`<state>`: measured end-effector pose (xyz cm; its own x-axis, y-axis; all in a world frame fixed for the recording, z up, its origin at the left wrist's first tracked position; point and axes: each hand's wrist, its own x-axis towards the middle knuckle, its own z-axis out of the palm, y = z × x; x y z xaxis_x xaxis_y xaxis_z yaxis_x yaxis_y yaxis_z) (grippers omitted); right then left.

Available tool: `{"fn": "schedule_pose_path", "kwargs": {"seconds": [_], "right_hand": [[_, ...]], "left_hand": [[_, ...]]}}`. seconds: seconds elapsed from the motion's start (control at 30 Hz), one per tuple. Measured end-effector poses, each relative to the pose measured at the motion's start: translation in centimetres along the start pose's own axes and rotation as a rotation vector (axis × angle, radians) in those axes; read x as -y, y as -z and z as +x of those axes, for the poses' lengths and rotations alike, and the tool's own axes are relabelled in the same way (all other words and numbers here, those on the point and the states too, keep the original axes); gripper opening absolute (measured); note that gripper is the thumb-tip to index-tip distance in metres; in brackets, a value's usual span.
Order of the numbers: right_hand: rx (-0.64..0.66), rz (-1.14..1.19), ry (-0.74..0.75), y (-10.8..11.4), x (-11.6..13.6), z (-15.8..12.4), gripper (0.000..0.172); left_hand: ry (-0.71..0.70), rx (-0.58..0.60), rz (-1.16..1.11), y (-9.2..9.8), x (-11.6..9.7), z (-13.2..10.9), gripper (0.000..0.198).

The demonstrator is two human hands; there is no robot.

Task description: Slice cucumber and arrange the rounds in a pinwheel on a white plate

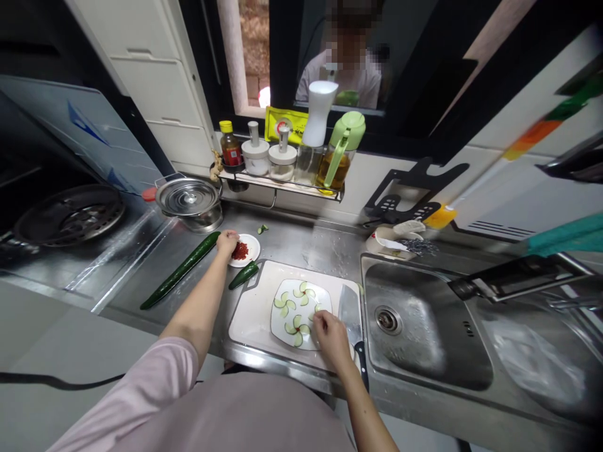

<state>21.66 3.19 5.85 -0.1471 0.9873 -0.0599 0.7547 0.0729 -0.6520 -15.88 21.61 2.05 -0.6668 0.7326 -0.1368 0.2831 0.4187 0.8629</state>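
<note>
My left hand (228, 242) is at the left rim of a small white plate (254, 245) that bears chopped red bits (240, 251). Its fingers are curled together; whatever they hold is hidden. Over the right side of a square white plate (279, 326) is my right hand (331, 334), its fingertips pinched beside a cucumber slice (316, 310). Several pinwheels of cucumber slices (298, 330) lie on this plate, with red bits at the centres of some. Beneath it is a white cutting board (249, 314). A knife (350, 309) rests along the board's right edge.
A whole cucumber (181, 271) and a cut cucumber piece (244, 275) lie left of the board. A lidded steel pot (202, 216) stands behind. The sink (424, 339) is at the right, under a faucet (518, 276). A bottle rack (282, 182) hangs at the back.
</note>
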Motion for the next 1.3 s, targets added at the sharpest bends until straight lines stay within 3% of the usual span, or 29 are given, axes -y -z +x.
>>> {"fn": "schedule_pose_path", "kwargs": {"seconds": [0.2, 0.5, 0.83, 1.1, 1.2, 1.3], "right_hand": [[0.000, -0.017, 0.010, -0.4, 0.0, -0.5, 0.029], [0.000, -0.018, 0.021, -0.3, 0.0, -1.3, 0.027], [-0.012, 0.018, 0.039, -0.5, 0.9, -1.7, 0.026], [-0.081, 0.168, 0.163, 0.7, 5.8, -0.4, 0.021], [-0.110, 0.316, 0.169, 0.6, 8.1, 0.2, 0.019], [-0.102, 0.580, 0.079, 0.3, 9.8, 0.9, 0.019]], "left_hand": [[0.083, 0.023, -0.252, 0.3, 0.0, -2.0, 0.033], [0.120, 0.109, -0.495, 1.9, -1.1, -4.8, 0.026], [0.188, 0.414, -0.883, 2.6, -2.7, -11.2, 0.034], [0.112, 0.700, -0.877, 3.4, -5.5, -18.5, 0.036], [0.016, 0.678, -0.733, 3.3, -5.9, -21.0, 0.033], [-0.107, 0.606, -0.635, 3.1, -5.9, -23.3, 0.032]]}}
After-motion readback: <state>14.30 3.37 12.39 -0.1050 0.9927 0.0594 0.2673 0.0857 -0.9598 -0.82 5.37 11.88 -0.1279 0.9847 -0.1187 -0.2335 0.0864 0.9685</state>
